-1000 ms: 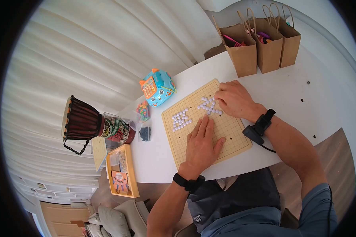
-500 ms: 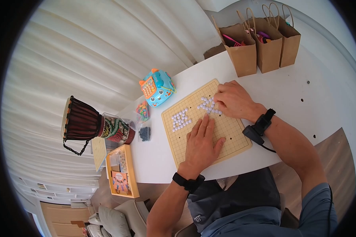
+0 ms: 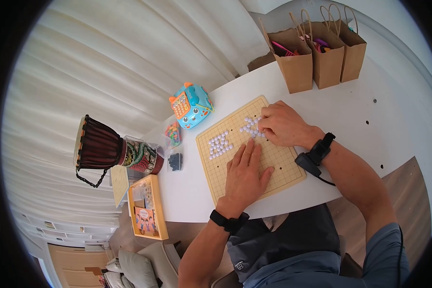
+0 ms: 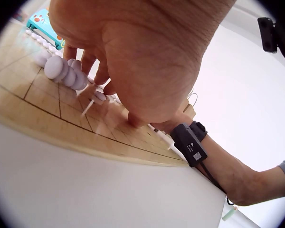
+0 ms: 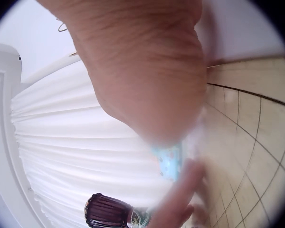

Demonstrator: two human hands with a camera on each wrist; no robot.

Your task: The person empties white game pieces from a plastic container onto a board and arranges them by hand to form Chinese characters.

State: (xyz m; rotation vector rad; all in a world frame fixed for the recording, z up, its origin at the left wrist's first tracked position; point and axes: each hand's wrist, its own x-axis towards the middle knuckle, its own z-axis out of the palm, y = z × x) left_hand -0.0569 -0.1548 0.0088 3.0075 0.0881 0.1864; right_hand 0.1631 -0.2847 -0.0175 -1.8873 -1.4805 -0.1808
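My left hand [image 3: 247, 168] lies on the wooden go board [image 3: 290, 175], fingers extended and thumb spread, fingertips just below the right-hand group of white go stones [image 3: 248, 126]. Another group of white go stones [image 3: 219, 145] lies farther left on the board. At the right-hand group's right edge, my right hand [image 3: 285, 126] has bent fingers, with the fingertips down among the stones. I cannot tell whether it pinches one. In the left wrist view several white stones [image 4: 54, 67] stand out beside the left fingers. The right fingers [image 5: 178, 197] are blurred in the right wrist view.
Behind the board's left side stand a blue toy phone [image 3: 197, 113], a box of colourful pieces [image 3: 173, 134] and a box of dark pieces [image 3: 175, 162]. A drum [image 3: 101, 144] is at the left. Paper bags [image 3: 295, 72] stand at the back right.
My right hand has shifted slightly down and left over the right-hand group, covering some of its lower right stones. The left hand has stayed in place.
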